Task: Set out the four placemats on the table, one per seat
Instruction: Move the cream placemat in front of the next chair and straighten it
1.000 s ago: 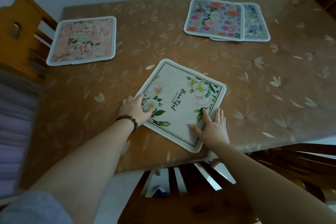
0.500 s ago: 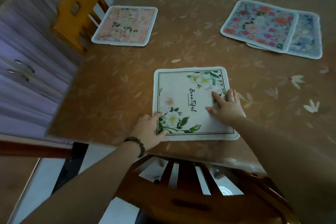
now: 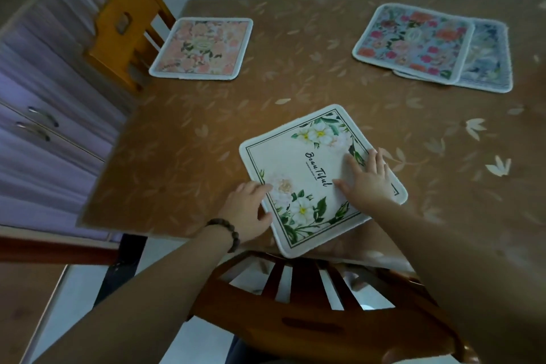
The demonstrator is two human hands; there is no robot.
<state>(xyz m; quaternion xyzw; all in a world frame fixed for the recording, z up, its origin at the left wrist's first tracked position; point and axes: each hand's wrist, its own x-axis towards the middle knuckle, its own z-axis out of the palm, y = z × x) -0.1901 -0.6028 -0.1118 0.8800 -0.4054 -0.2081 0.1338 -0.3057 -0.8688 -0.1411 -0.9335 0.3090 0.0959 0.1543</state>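
A white placemat [image 3: 307, 162] with white flowers and black lettering lies at the near edge of the brown table [image 3: 295, 91], one corner hanging over the edge. My left hand [image 3: 248, 210] touches its left edge. My right hand [image 3: 369, 180] rests flat on its right side, fingers spread. A peach floral placemat [image 3: 204, 49] lies at the far left, in front of a chair. At the far right a red-and-blue floral placemat [image 3: 413, 41] overlaps a blue one [image 3: 487, 62].
A dark wooden chair [image 3: 310, 304] stands directly below me against the near table edge. A light wooden chair [image 3: 124, 26] stands at the left side. Purple cabinets [image 3: 44, 127] run along the left, close to the table.
The white placemat has been turned and slid under both hands, from square to tilted, with a corner past the table edge. My view has shifted as well.
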